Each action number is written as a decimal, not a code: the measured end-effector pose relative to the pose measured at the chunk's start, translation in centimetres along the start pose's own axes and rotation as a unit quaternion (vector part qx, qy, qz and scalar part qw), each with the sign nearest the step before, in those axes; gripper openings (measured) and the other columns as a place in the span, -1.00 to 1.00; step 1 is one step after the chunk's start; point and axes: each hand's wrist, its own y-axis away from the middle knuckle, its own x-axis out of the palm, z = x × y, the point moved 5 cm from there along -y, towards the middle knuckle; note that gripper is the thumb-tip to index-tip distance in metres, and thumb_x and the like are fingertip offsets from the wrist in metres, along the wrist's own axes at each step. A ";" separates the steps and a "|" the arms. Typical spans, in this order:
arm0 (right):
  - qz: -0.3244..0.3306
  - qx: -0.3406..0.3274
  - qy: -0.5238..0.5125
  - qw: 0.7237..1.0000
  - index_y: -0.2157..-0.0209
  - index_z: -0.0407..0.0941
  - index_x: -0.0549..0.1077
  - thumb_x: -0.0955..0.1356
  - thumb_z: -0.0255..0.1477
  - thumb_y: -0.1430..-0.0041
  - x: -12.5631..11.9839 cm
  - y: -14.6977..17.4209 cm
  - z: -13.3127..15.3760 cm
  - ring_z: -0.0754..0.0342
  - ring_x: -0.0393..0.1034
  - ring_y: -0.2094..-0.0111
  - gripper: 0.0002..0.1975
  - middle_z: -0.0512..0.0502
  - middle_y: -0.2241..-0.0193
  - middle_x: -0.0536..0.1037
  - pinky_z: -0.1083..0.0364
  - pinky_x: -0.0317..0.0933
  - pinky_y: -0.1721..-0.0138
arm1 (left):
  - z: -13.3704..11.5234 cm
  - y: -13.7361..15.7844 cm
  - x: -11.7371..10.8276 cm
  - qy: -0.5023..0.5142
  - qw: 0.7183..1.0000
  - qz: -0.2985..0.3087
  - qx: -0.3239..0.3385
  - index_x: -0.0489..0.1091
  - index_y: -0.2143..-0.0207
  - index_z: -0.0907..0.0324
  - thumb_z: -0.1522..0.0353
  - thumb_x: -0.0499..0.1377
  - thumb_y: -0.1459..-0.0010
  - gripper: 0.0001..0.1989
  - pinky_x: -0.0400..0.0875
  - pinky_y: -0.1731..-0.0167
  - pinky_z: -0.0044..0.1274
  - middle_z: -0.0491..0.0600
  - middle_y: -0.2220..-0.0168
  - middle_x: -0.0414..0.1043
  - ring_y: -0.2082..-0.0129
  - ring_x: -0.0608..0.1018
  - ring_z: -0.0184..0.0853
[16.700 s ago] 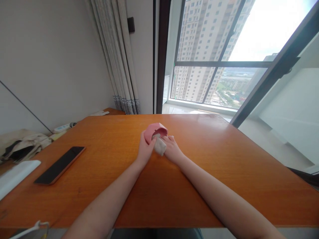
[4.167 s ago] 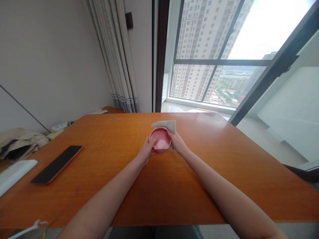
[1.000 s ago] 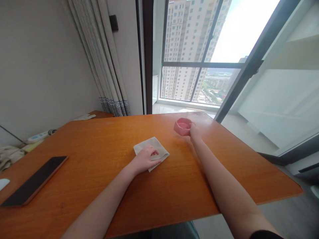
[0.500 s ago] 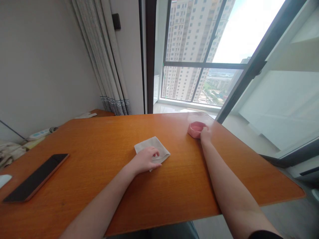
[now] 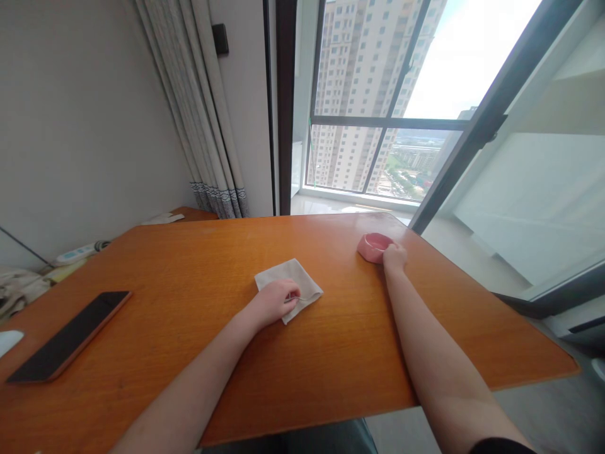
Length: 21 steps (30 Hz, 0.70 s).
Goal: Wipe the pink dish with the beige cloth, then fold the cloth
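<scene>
The table (image 5: 331, 353) is orange-brown wood. The cloth (image 5: 289, 280) is pale beige, the bowl (image 5: 373, 246) pink, the phone (image 5: 70, 343) black, the curtain (image 5: 208, 126) grey with a dark patterned hem.

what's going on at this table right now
A person sits at an orange wooden table by a big window. The left hand rests on a folded beige cloth lying flat near the middle, fingers curled on its near edge. The right hand reaches to the far right corner and touches a small pink bowl standing upright there. A dark phone lies off to the left.
</scene>
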 end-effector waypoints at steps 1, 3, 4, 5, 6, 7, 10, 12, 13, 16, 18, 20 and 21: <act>-0.004 -0.006 0.007 1.000 0.30 -0.17 0.48 0.15 -0.39 -0.03 -0.3 0.2 0.2 -0.10 0.38 0.18 -0.66 -0.20 0.36 0.51 -0.05 0.22 0.09 | 0.0 0.0 0.0 0.004 1.000 -0.001 0.000 0.36 0.43 0.19 0.44 0.02 -0.02 -0.88 0.20 0.37 -0.55 -0.05 0.42 0.38 0.39 0.38 -0.36; -0.016 -0.020 0.020 0.999 0.25 -0.19 0.47 0.13 -0.37 -0.07 -0.9 0.6 1.0 -0.15 0.36 0.13 -0.63 -0.26 0.29 0.49 -0.12 0.19 0.06 | 0.2 -0.1 -0.1 0.018 1.000 -0.008 -0.010 0.35 0.45 0.20 0.45 0.03 -0.01 -0.89 0.18 0.40 -0.55 -0.06 0.45 0.37 0.42 0.37 -0.36; -0.025 -0.026 0.025 0.999 0.19 -0.20 0.45 0.13 -0.37 -0.08 -1.3 1.0 1.5 -0.17 0.32 0.06 -0.61 -0.30 0.21 0.47 -0.16 0.15 0.03 | 0.3 -0.1 -0.1 0.035 0.999 -0.015 -0.022 0.35 0.45 0.20 0.44 0.03 -0.02 -0.89 0.18 0.40 -0.54 -0.06 0.46 0.36 0.43 0.36 -0.36; -0.036 -0.043 0.030 0.998 0.10 -0.20 0.41 0.13 -0.36 -0.09 -1.7 1.4 2.3 -0.19 0.24 -0.02 -0.59 -0.32 0.10 0.42 -0.19 0.08 -0.03 | 0.4 -0.1 -0.2 0.065 0.997 -0.025 -0.038 0.36 0.44 0.21 0.42 0.05 -0.02 -0.90 0.18 0.41 -0.54 -0.06 0.47 0.35 0.44 0.36 -0.36; -0.047 -0.078 0.036 0.995 0.01 -0.20 0.34 0.14 -0.36 -0.10 -2.1 2.0 3.5 -0.20 0.14 -0.10 -0.55 -0.32 0.00 0.35 -0.23 -0.01 -0.08 | 0.5 -0.2 -0.2 0.110 0.992 -0.036 -0.057 0.36 0.43 0.22 0.39 0.06 -0.03 -0.90 0.19 0.42 -0.55 -0.06 0.47 0.35 0.45 0.36 -0.37; -0.053 -0.127 0.041 0.990 -0.06 -0.19 0.26 0.16 -0.36 -0.10 -2.3 2.9 5.0 -0.19 0.03 -0.17 -0.52 -0.30 -0.09 0.26 -0.25 -0.11 -0.13 | 0.7 -0.2 -0.3 0.171 0.981 -0.050 -0.077 0.35 0.42 0.22 0.35 0.09 -0.04 -0.88 0.20 0.43 -0.55 -0.06 0.47 0.35 0.45 0.36 -0.37; -0.003 -0.349 0.031 0.937 -0.13 -0.16 0.18 0.17 -0.38 -0.14 -2.2 8.0 10.8 -0.13 -0.07 -0.22 -0.51 -0.23 -0.15 0.19 -0.27 -0.29 -0.19 | 1.2 -0.4 -0.6 0.415 0.895 -0.101 -0.128 0.34 0.36 0.23 0.24 0.15 -0.03 -0.78 0.24 0.43 -0.58 -0.08 0.44 0.38 0.45 0.40 -0.40; 0.110 -0.429 -0.016 0.896 -0.06 -0.12 0.27 0.14 -0.40 -0.19 -1.6 12.8 13.6 -0.05 0.10 -0.14 -0.60 -0.18 -0.06 0.31 -0.17 -0.15 -0.19 | 1.9 -0.5 -1.0 0.549 0.812 -0.137 -0.142 0.34 0.34 0.23 0.22 0.20 0.00 -0.74 0.27 0.41 -0.59 -0.08 0.42 0.40 0.46 0.42 -0.42; 0.191 -0.458 -0.039 0.867 -0.02 -0.11 0.31 0.14 -0.40 -0.20 -1.1 15.6 14.5 -0.02 0.19 -0.08 -0.63 -0.17 -0.01 0.36 -0.10 -0.02 -0.15 | 2.5 -0.5 -1.5 0.592 0.778 -0.156 -0.144 0.34 0.34 0.23 0.23 0.22 0.03 -0.73 0.28 0.40 -0.59 -0.08 0.42 0.41 0.46 0.43 -0.43; 0.372 -0.460 -0.023 0.806 -0.02 -0.08 0.33 0.13 -0.38 -0.23 0.1 23.4 14.7 0.01 0.29 0.03 -0.64 -0.16 0.07 0.43 0.00 0.14 -0.04 | 5.6 -0.1 -3.3 0.634 0.733 -0.206 -0.138 0.37 0.34 0.26 0.28 0.27 0.09 -0.72 0.32 0.37 -0.58 -0.04 0.41 0.43 0.45 0.45 -0.42; 0.441 -0.432 0.068 0.784 -0.12 -0.10 0.24 0.17 -0.27 -0.22 0.9 26.9 13.3 -0.06 0.20 -0.08 -0.55 -0.20 -0.06 0.35 -0.05 0.07 -0.09 | 8.4 0.6 -4.3 0.610 0.745 -0.223 -0.151 0.38 0.34 0.28 0.28 0.27 0.12 -0.71 0.33 0.39 -0.55 -0.01 0.41 0.45 0.45 0.46 -0.39; 0.480 -0.411 0.156 0.760 -0.18 -0.12 0.16 0.19 -0.18 -0.20 1.6 28.6 11.8 -0.16 0.03 -0.19 -0.44 -0.23 -0.18 0.20 -0.13 -0.07 -0.17 | 11.3 1.9 -5.0 0.546 0.783 -0.226 -0.193 0.38 0.37 0.28 0.27 0.25 0.15 -0.70 0.34 0.41 -0.53 0.00 0.44 0.45 0.47 0.47 -0.36; 0.494 -0.408 0.184 0.745 -0.19 -0.12 0.15 0.19 -0.17 -0.19 1.9 28.7 11.2 -0.20 -0.05 -0.23 -0.41 -0.23 -0.22 0.13 -0.17 -0.15 -0.19 | 12.7 2.6 -5.3 0.496 0.808 -0.229 -0.220 0.37 0.39 0.28 0.26 0.23 0.16 -0.70 0.34 0.42 -0.52 0.00 0.45 0.45 0.47 0.47 -0.34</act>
